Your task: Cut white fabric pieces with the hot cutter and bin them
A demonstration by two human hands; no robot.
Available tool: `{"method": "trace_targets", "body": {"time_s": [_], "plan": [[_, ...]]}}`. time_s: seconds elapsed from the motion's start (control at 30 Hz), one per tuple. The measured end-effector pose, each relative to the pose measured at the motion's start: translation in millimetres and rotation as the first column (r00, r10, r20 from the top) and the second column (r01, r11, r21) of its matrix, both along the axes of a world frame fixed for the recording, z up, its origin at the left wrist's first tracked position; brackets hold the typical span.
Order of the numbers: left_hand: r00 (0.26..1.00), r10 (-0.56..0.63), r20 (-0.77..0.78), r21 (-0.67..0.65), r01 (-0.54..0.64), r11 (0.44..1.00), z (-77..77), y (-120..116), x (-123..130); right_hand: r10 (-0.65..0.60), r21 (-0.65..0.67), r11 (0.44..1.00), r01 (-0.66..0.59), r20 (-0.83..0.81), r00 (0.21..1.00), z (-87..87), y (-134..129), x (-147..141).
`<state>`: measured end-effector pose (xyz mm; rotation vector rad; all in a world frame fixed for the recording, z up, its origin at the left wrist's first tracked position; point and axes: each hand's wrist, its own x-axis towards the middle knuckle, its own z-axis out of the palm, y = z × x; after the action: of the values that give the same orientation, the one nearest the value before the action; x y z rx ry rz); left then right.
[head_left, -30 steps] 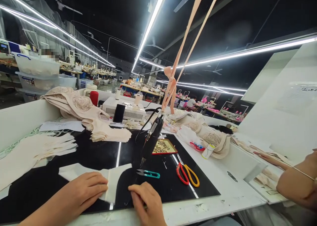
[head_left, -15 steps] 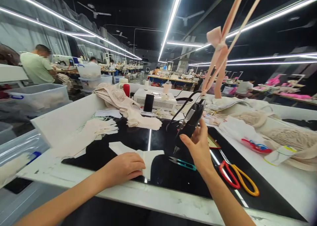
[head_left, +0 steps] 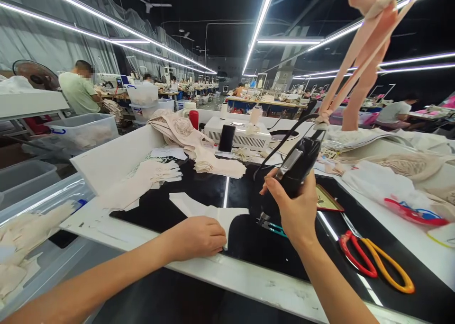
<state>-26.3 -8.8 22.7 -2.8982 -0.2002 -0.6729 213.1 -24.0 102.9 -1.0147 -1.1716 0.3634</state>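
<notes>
My right hand (head_left: 296, 215) is closed around a black hand-held power tool (head_left: 302, 160) with a narrow metal tip pointing down. Peach fabric straps (head_left: 355, 63) hold the tool from above, and a black cable runs off it. Under the tip, teal thread snips (head_left: 277, 228) lie partly hidden on the black board. My left hand (head_left: 201, 238) has its fingers together and curled, pressing on the near end of a white cut fabric piece (head_left: 209, 212). That piece lies flat on the board, left of the tool.
Red-and-yellow-handled scissors (head_left: 359, 254) lie right of my right hand, near a small tray (head_left: 329, 198). Stacked beige fabric pieces (head_left: 220, 166) sit behind the white one. A phone (head_left: 226, 138) leans on a white box (head_left: 249, 135). Bagged material (head_left: 380, 182) lies at right.
My view has turned left, so the table appears further right. My right hand now wraps more fully around the tool, whose tip is over the snips. My left hand stays on the fabric.
</notes>
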Motion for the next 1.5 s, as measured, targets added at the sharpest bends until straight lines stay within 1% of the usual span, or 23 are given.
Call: {"method": "trace_targets", "body": {"time_s": [0.1, 0.13, 0.2, 0.27, 0.33, 0.4, 0.47, 0.57, 0.7, 0.8, 0.97, 1.07, 1.13, 1.2, 1.33, 1.43, 1.5], "plan": [[1.0, 0.002, 0.018, -0.012, -0.002, 1.0, -1.8, -1.7, 3.3, 0.023, -0.005, 1.0, -0.023, -0.013, 1.0, -2.1, -9.0, -10.4], [1.0, 0.014, 0.027, -0.046, -0.013, 0.999, -2.7, -2.4, 4.2, 0.051, -0.002, 0.999, -0.051, -0.034, 0.998, -4.1, -12.4, -14.2], [0.996, 0.056, 0.067, -0.161, -0.044, 0.986, -4.8, -3.8, 5.5, 0.134, 0.019, 0.991, -0.133, -0.099, 0.986, -9.6, -19.2, -22.3], [0.987, 0.111, 0.118, -0.306, -0.07, 0.949, -7.4, -5.1, 5.5, 0.227, 0.045, 0.974, -0.222, -0.17, 0.959, -15.8, -25.4, -31.4], [0.974, 0.163, 0.157, -0.435, -0.081, 0.897, -10.1, -5.9, 4.3, 0.286, 0.061, 0.958, -0.28, -0.222, 0.932, -21.4, -29.9, -41.3], [0.964, 0.193, 0.183, -0.524, -0.07, 0.849, -12.2, -6.6, 2.5, 0.318, 0.079, 0.948, -0.308, -0.251, 0.914, -25.8, -32.1, -51.1], [0.956, 0.206, 0.207, -0.576, -0.052, 0.816, -13.3, -7.2, 1.6, 0.338, 0.108, 0.941, -0.32, -0.276, 0.9, -28.4, -32.3, -58.9], [0.952, 0.212, 0.22, -0.611, -0.035, 0.791, -12.6, -8.8, 3.7, 0.349, 0.139, 0.937, -0.321, -0.298, 0.889, -29.8, -31.0, -64.1], [0.949, 0.227, 0.219, -0.648, -0.032, 0.761, -9.9, -10.9, 9.2, 0.33, 0.124, 0.943, -0.308, -0.27, 0.904, -30.0, -30.5, -61.9], [0.948, 0.229, 0.22, -0.657, -0.03, 0.753, -9.8, -11.2, 11.1, 0.321, 0.115, 0.947, -0.301, -0.256, 0.912, -30.7, -30.7, -60.0], [0.944, 0.229, 0.239, -0.666, -0.012, 0.746, -10.0, -11.5, 10.5, 0.339, 0.14, 0.939, -0.313, -0.251, 0.907, -32.4, -30.3, -59.6], [0.957, 0.219, 0.188, -0.7, -0.026, 0.714, -5.9, -11.1, 9.2, 0.357, 0.146, 0.933, -0.329, -0.252, 0.9, -33.3, -30.4, -59.5], [0.963, 0.23, 0.14, -0.727, -0.057, 0.684, -2.3, -9.9, 8.2, 0.367, 0.157, 0.929, -0.336, -0.253, 0.895, -33.4, -30.6, -59.5], [0.964, 0.246, 0.103, -0.738, -0.091, 0.669, 0.5, -8.2, 7.7, 0.368, 0.164, 0.928, -0.335, -0.258, 0.893, -32.9, -30.9, -59.7], [0.962, 0.264, 0.067, -0.724, -0.135, 0.676, 0.8, -4.3, 9.3, 0.357, 0.156, 0.933, -0.325, -0.273, 0.893, -31.6, -31.5, -60.0], [0.96, 0.275, 0.058, -0.72, -0.151, 0.678, -2.3, -2.3, 12.5, 0.351, 0.151, 0.935, -0.32, -0.273, 0.896, -31.3, -31.8, -60.2], [0.958, 0.282, 0.058, -0.707, -0.16, 0.689, -5.3, -1.6, 14.6, 0.346, 0.147, 0.937, -0.316, -0.274, 0.897, -31.3, -31.8, -60.4]]}}
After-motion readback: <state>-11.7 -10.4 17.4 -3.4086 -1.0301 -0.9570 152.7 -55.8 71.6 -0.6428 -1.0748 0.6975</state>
